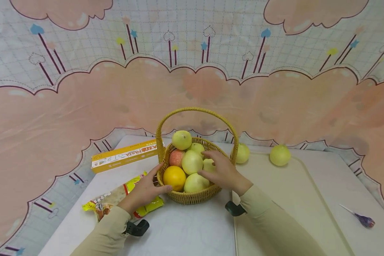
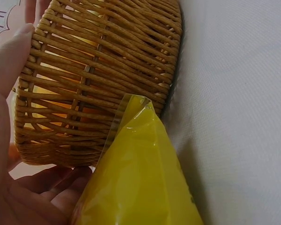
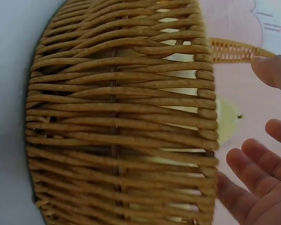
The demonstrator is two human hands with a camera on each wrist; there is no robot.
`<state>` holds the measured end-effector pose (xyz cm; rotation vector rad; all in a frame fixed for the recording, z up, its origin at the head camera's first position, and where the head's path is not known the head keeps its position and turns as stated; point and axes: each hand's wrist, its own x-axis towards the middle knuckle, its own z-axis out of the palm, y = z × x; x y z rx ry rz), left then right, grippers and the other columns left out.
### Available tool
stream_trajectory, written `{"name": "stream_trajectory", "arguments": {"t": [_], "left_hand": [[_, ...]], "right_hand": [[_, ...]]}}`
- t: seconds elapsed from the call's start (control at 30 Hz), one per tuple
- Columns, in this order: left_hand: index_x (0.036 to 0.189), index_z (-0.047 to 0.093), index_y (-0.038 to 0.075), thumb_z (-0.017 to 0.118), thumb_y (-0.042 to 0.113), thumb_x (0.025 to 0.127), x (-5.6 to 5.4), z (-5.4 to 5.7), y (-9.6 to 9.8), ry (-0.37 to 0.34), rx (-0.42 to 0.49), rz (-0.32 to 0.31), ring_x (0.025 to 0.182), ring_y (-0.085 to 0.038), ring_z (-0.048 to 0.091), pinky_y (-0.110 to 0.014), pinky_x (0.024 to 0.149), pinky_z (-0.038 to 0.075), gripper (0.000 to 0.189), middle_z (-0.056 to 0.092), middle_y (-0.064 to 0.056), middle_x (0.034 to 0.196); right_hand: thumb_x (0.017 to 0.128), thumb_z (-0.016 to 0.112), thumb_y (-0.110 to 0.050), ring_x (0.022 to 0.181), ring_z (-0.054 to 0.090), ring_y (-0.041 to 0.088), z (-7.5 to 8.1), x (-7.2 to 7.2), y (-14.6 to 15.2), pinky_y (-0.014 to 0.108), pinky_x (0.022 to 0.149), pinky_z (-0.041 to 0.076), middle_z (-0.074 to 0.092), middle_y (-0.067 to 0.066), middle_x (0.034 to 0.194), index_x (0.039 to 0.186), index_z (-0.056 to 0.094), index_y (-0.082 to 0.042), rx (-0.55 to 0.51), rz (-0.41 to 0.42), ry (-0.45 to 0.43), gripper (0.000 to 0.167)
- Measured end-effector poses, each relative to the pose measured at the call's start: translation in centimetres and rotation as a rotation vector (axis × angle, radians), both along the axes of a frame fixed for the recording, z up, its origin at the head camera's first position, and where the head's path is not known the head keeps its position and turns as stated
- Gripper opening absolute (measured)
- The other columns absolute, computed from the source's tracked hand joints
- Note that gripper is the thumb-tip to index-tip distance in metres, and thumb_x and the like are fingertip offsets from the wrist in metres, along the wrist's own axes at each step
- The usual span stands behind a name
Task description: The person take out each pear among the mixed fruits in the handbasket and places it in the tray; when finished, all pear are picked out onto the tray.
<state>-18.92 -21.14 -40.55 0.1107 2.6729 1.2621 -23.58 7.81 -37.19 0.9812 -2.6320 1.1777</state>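
Note:
A woven wicker basket (image 1: 194, 197) with a tall arched handle stands at the middle of the table. It is heaped with several pale yellow-green round fruits (image 1: 192, 162), an orange (image 1: 174, 179) and a red apple-like fruit (image 1: 176, 157). My left hand (image 1: 146, 188) holds the basket's left side, thumb at the front rim and fingers round the wall; the left wrist view shows thumb and fingers spanning the weave (image 2: 98, 70). Over the right side of the fruit, my right hand (image 1: 223, 170) hovers with fingers spread loosely, gripping nothing. In the right wrist view those fingers (image 3: 257, 164) are beside the rim.
An orange-and-white pasta box (image 1: 124, 156) lies behind left. A yellow-ended snack bag (image 1: 110, 199) lies under my left forearm, close to the basket. Two more yellow-green fruits (image 1: 280, 155) sit at the back right by a cream tray (image 1: 275, 206). A lollipop (image 1: 364, 219) lies far right.

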Motion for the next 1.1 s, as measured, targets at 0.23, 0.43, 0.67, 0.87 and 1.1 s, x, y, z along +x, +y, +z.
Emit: {"name": "stream_trajectory", "arguments": {"t": [0.23, 0.43, 0.67, 0.87, 1.1], "left_hand": [[0.160, 0.023, 0.016, 0.076, 0.055, 0.083, 0.3, -0.2, 0.0, -0.008, -0.001, 0.010, 0.139, -0.042, 0.038, -0.061, 0.110, 0.033, 0.101, 0.033, -0.021, 0.157], [0.160, 0.023, 0.015, 0.076, 0.055, 0.083, 0.4, -0.4, 0.0, -0.002, -0.004, 0.017, 0.136, -0.041, 0.042, -0.060, 0.109, 0.036, 0.101, 0.036, -0.021, 0.156], [0.160, 0.024, 0.016, 0.076, 0.056, 0.083, 0.7, -0.6, 0.2, 0.001, -0.010, 0.018, 0.140, -0.041, 0.037, -0.061, 0.111, 0.033, 0.102, 0.033, -0.021, 0.158], [0.160, 0.024, 0.016, 0.076, 0.055, 0.083, 0.8, -0.6, 0.3, 0.006, -0.011, 0.024, 0.139, -0.041, 0.039, -0.059, 0.110, 0.034, 0.101, 0.034, -0.021, 0.157], [0.160, 0.024, 0.016, 0.076, 0.054, 0.083, 1.0, -0.5, 0.3, 0.016, -0.020, 0.021, 0.142, -0.042, 0.034, -0.061, 0.111, 0.031, 0.101, 0.032, -0.021, 0.158]], "right_hand": [[0.090, 0.076, -0.025, 0.116, 0.056, 0.035, -0.4, -0.6, -1.4, 0.046, 0.099, 0.048, 0.056, 0.018, 0.135, 0.139, 0.052, 0.003, 0.079, -0.018, -0.040, 0.061], [0.090, 0.076, -0.029, 0.126, 0.052, 0.031, -0.5, -1.0, -2.4, 0.045, 0.106, 0.044, 0.055, 0.016, 0.139, 0.140, 0.052, 0.001, 0.119, -0.037, -0.066, 0.063], [0.090, 0.074, -0.031, 0.130, 0.049, 0.032, -0.7, -1.7, -3.3, 0.045, 0.110, 0.039, 0.053, 0.017, 0.141, 0.141, 0.051, 0.001, 0.137, -0.062, -0.093, 0.064], [0.091, 0.073, -0.032, 0.132, 0.047, 0.033, -1.1, -2.5, -3.9, 0.045, 0.111, 0.038, 0.053, 0.018, 0.142, 0.142, 0.051, 0.002, 0.166, -0.070, -0.091, 0.065], [0.090, 0.074, -0.032, 0.124, 0.052, 0.031, -1.3, -3.2, -4.5, 0.044, 0.107, 0.042, 0.058, 0.016, 0.133, 0.137, 0.055, 0.001, 0.195, -0.057, -0.074, 0.061]]}}
